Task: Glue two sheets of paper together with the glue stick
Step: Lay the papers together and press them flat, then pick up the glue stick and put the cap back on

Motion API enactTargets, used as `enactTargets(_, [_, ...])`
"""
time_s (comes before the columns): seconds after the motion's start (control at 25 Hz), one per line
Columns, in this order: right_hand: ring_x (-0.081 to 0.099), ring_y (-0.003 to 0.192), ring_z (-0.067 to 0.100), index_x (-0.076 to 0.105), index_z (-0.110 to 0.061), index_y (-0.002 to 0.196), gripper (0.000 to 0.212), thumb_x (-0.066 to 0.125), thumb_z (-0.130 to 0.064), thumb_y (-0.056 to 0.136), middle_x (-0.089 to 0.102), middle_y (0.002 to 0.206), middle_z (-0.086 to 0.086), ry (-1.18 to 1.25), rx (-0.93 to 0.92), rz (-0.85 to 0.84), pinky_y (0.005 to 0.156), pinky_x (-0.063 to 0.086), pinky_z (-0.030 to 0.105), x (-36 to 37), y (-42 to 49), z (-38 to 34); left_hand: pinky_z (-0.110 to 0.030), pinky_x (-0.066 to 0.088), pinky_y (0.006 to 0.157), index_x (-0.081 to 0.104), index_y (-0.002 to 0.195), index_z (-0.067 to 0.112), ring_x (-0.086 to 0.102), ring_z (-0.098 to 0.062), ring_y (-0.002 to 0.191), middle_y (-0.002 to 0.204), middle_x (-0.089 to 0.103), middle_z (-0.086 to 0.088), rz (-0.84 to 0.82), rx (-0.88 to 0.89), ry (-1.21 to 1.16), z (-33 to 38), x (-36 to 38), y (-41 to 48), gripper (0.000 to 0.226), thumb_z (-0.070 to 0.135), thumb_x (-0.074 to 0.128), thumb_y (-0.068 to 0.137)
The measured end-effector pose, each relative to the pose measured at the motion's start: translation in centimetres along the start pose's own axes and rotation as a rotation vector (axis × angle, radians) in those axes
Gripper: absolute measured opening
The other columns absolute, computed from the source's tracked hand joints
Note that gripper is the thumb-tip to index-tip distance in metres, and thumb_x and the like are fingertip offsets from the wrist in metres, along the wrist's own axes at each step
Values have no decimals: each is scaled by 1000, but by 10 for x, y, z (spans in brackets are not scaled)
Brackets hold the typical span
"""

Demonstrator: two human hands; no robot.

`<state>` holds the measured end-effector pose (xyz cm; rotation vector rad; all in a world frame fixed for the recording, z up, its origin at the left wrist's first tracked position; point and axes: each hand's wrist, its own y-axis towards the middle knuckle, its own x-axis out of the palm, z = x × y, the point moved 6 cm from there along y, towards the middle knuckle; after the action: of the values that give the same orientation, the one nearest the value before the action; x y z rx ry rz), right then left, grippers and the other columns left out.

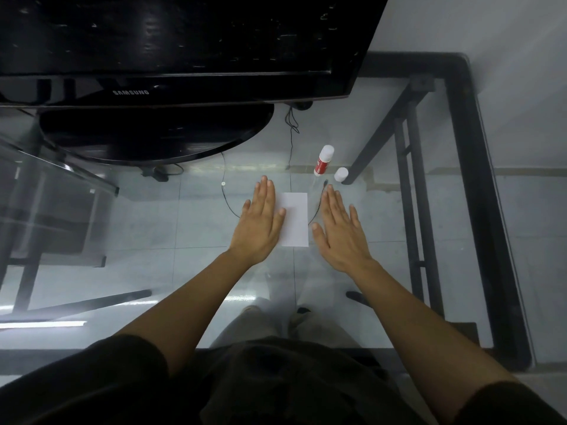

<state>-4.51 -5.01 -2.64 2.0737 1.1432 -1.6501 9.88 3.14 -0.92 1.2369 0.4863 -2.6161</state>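
Note:
A small white rectangle of paper [294,219] lies flat on the glass table; I cannot tell whether it is one sheet or two stacked. My left hand [260,222] lies flat, palm down, over the paper's left edge, its thumb resting on the sheet. Just right of the paper, my right hand [340,231] is flat and palm down on the glass, holding nothing. A red and white glue stick [323,161] stands upright beyond the paper, and a separate white cap [341,174] sits to its right.
A black monitor [171,47] with a round base [153,133] fills the far left of the glass table [383,265]. Thin black cables [290,139] run past the paper. The table's black frame [478,179] borders the right side.

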Motion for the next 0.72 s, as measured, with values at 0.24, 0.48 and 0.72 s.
enactTargets(0.24, [-10, 142, 20, -8, -13, 145, 63, 13, -46, 95, -8, 157, 6, -25, 182, -12, 114, -7, 36, 5, 5, 25, -27, 28, 105, 34, 140, 7, 38, -25, 132, 145, 40, -14, 85, 27, -170, 42, -28, 77, 53, 29, 50, 94])
enactTargets(0.48, [-8, 143, 18, -9, -15, 145, 64, 6, -48, 92, -6, 157, 4, -85, 190, 29, 113, -7, 35, 10, 3, 28, -20, 36, 82, 57, 116, 8, 57, -25, 107, 118, 63, -10, 10, 109, -153, 57, -17, 119, 43, 28, 71, 80])
enactTargets(0.72, [-10, 142, 17, -11, -16, 144, 62, 10, -47, 94, -8, 157, 3, -68, 182, 12, 113, -8, 34, 10, 4, 30, -20, 41, 78, 50, 115, 12, 59, -8, 89, 105, 63, -3, -101, 31, -365, 57, -19, 102, 32, 31, 56, 91])
